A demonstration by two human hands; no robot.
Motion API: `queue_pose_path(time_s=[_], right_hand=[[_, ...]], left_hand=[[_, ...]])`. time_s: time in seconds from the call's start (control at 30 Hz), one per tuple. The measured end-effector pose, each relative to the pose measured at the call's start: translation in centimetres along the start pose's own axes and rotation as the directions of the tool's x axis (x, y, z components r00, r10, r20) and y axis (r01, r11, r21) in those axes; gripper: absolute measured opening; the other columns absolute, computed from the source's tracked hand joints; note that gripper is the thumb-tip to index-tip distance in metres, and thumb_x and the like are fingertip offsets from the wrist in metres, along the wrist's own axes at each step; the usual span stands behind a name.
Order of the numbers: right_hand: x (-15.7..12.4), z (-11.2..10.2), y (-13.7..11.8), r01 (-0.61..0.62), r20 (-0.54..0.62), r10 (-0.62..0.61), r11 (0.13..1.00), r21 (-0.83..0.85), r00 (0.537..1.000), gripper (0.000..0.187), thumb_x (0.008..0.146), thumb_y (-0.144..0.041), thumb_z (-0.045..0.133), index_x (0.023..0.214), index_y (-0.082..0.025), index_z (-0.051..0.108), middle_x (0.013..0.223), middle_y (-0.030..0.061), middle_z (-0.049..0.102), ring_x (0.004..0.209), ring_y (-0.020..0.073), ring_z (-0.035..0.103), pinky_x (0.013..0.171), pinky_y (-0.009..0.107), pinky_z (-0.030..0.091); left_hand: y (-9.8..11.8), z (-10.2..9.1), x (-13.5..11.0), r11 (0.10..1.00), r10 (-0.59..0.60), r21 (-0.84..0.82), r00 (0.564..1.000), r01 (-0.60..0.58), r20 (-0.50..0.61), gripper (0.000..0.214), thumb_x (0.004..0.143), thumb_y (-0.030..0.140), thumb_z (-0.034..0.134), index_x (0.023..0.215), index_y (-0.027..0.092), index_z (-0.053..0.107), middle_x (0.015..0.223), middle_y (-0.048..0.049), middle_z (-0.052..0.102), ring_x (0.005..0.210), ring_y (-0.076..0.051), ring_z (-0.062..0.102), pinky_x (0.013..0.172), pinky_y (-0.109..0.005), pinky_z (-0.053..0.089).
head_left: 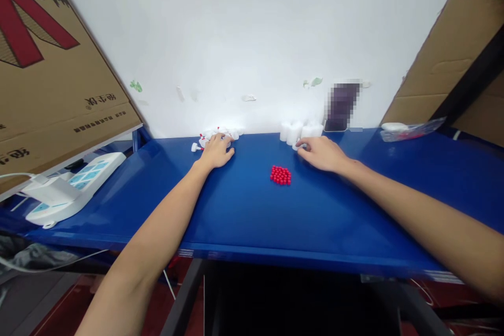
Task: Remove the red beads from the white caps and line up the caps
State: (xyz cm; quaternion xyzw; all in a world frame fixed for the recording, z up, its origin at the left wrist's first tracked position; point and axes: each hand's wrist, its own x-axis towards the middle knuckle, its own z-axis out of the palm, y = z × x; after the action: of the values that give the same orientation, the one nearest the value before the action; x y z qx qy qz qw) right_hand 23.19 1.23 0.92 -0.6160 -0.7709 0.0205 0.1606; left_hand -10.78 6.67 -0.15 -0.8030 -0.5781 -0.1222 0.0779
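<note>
My left hand (217, 151) lies over a pile of small white parts with red bits (225, 132) by the wall. Its thumb stands apart from the fingers, and no part shows held in it. One white part (196, 147) sticks out on the pile's left side. On the right, my right hand (322, 153) is at the front of a cluster of white cylinders (291, 133), thumb and forefinger closed on one white cylinder (295, 145); its other fingers are mostly hidden. Between the hands, nearer to me, several small red caps (281, 175) stand packed together on the blue table (244, 210).
A white power strip (88, 181) with a plugged-in charger (51, 189) lies at the left. Against the wall leans a dark, blurred-out phone-like slab (342, 107). A clear plastic bag (413, 131) rests at the back right. Cardboard (59, 79) borders both sides.
</note>
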Motion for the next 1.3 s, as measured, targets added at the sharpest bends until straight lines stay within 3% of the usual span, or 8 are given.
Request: queue_pose_path(time_s=[0.17,0.33,0.47,0.63,0.77,1.1,1.2,1.3], right_hand=[[-0.2,-0.1,-0.4,0.041,0.027,-0.041,0.999,0.013,0.999,0.036,0.09,-0.034,0.05,0.116,-0.021,0.072,0.098,0.008,0.076,0.085,0.0245,0.067,0.067,0.031,0.045],[-0.2,0.0,-0.6,0.062,0.037,-0.063,0.997,0.037,0.997,0.036,0.089,-0.032,0.05,0.115,-0.022,0.072,0.095,0.0061,0.076,0.083,0.0225,0.067,0.067,0.029,0.044],[-0.4,0.0,-1.0,0.112,0.058,-0.116,0.992,0.063,0.992,0.036,0.089,-0.031,0.05,0.115,-0.021,0.072,0.09,0.0055,0.075,0.081,0.0212,0.066,0.066,0.028,0.042],[-0.6,0.2,-1.3,0.193,0.105,-0.202,0.977,0.087,0.974,0.037,0.09,-0.031,0.05,0.119,-0.021,0.07,0.087,0.004,0.073,0.078,0.0201,0.065,0.061,0.027,0.039],[-0.7,0.5,-1.4,0.213,0.1,-0.219,0.974,0.074,0.97,0.037,0.091,-0.03,0.049,0.122,-0.022,0.068,0.089,0.004,0.074,0.08,0.0208,0.065,0.063,0.028,0.039],[-0.7,0.8,-1.4,0.216,0.079,-0.218,0.976,0.029,0.973,0.039,0.091,-0.03,0.047,0.124,-0.023,0.067,0.095,0.0055,0.074,0.083,0.022,0.067,0.067,0.03,0.043],[-0.7,0.8,-1.4,0.222,0.081,-0.223,0.975,0.024,0.971,0.04,0.091,-0.03,0.046,0.125,-0.023,0.067,0.096,0.0056,0.074,0.083,0.0222,0.067,0.068,0.03,0.043],[-0.7,0.8,-1.4,0.222,0.088,-0.223,0.975,0.021,0.971,0.041,0.092,-0.03,0.046,0.126,-0.023,0.065,0.098,0.0062,0.074,0.084,0.0225,0.067,0.068,0.03,0.043]], left_hand=[[0.3,0.1,0.1,0.993,0.109,-0.039,0.994,-0.109,-0.013,0.041,0.092,0.035,0.046,0.126,0.02,0.064,0.139,-0.0156,0.044,0.133,-0.034,0.04,0.113,-0.051,0.035],[0.6,0.0,-0.1,0.99,0.135,-0.036,0.988,-0.138,-0.078,0.038,0.091,0.035,0.049,0.122,0.019,0.066,0.137,-0.0154,0.041,0.135,-0.035,0.034,0.115,-0.052,0.033],[0.5,-0.3,-0.1,0.992,0.115,-0.034,0.989,-0.119,-0.097,0.036,0.09,0.034,0.049,0.118,0.019,0.067,0.128,-0.0149,0.043,0.122,-0.033,0.044,0.109,-0.049,0.039],[0.9,-0.2,0.2,0.976,0.183,-0.108,0.982,-0.187,-0.049,0.032,0.09,0.029,0.046,0.109,0.018,0.069,0.109,-0.0115,0.055,0.106,-0.026,0.055,0.101,-0.042,0.045],[2.3,-0.2,0.2,0.953,0.247,-0.179,0.969,-0.244,-0.005,0.029,0.088,0.025,0.046,0.107,0.017,0.066,0.097,-0.0089,0.062,0.095,-0.024,0.059,0.092,-0.039,0.048],[7.5,-0.6,-1.4,0.875,0.421,-0.251,0.907,-0.413,-0.024,0.025,0.092,0.028,0.045,0.103,0.02,0.066,0.099,-0.0073,0.061,0.088,-0.02,0.061,0.084,-0.034,0.05],[8.2,-0.4,-1.7,0.887,0.404,-0.221,0.913,-0.405,-0.053,0.026,0.094,0.029,0.043,0.104,0.021,0.066,0.103,-0.0071,0.059,0.086,-0.02,0.061,0.083,-0.035,0.05],[8.2,-0.2,-1.6,0.939,0.285,-0.169,0.953,-0.3,-0.103,0.025,0.094,0.03,0.044,0.106,0.022,0.064,0.107,-0.0072,0.058,0.084,-0.02,0.062,0.081,-0.036,0.05]])
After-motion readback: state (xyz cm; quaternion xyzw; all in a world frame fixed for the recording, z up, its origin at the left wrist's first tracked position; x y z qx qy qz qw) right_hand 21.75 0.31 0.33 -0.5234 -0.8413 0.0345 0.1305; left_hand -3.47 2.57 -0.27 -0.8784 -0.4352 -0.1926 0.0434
